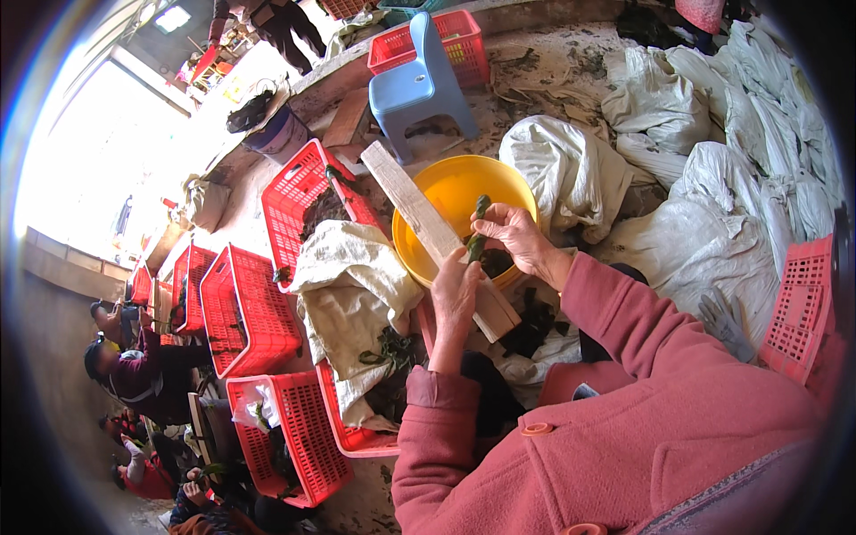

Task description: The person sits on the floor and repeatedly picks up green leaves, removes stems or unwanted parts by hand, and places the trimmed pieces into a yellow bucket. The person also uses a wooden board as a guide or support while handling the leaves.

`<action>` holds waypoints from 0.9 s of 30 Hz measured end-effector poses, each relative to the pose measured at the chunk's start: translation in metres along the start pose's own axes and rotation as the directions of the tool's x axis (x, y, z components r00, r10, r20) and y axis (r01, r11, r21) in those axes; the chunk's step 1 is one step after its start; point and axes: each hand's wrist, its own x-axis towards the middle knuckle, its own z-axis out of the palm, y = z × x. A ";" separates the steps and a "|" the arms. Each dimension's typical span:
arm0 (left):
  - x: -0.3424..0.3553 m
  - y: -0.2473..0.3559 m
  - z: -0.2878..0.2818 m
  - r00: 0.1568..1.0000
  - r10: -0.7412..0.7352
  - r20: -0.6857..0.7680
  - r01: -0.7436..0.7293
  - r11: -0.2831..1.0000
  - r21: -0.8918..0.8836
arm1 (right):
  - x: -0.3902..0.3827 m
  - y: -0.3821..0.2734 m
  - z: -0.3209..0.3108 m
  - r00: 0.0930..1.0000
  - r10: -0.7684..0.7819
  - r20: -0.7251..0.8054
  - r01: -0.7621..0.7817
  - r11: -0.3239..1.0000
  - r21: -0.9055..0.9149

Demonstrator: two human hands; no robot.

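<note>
Over the rim of a round yellow tub (464, 171), a wooden plank (412, 203) lies slantwise. Just above it I grip a short, dark green, leafy strip (479, 239) that looks like kelp, folded or knotted. My right hand (522, 241) pinches it between thumb and fingers, with one end sticking up. My left hand (455, 290) closes on its lower end, close to the plank; the fingertips are partly hidden. Some dark material (496, 261) shows inside the tub, beneath my hands. More dark leafy pieces (532, 325) lie beside the plank's near end.
To the left stand several red crates (250, 312) with dark green strips, one partly covered by a pale sack (348, 267). A blue plastic chair (419, 94) stands beyond the tub. White sacks (678, 232) and a grey glove (724, 323) lie right. People (134, 374) sit far left.
</note>
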 end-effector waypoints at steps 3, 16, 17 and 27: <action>0.012 -0.008 -0.014 0.993 -0.077 -0.094 0.085 0.993 0.083 | 0.012 0.004 -0.003 0.998 -0.034 -0.053 0.038 0.996 0.079; 0.057 -0.041 -0.037 0.884 -0.059 -0.464 -0.030 0.983 -0.181 | 0.082 0.050 -0.052 0.925 -0.164 -0.343 0.002 0.904 -0.427; 0.055 -0.039 -0.041 0.855 -0.150 -0.495 0.059 0.979 -0.194 | 0.082 0.046 -0.057 0.909 -0.153 -0.388 -0.026 0.908 -0.417; 0.021 0.008 -0.041 0.994 -0.022 -0.108 -0.076 0.576 -0.814 | 0.000 -0.006 0.007 0.772 -0.416 0.480 0.635 0.507 -0.583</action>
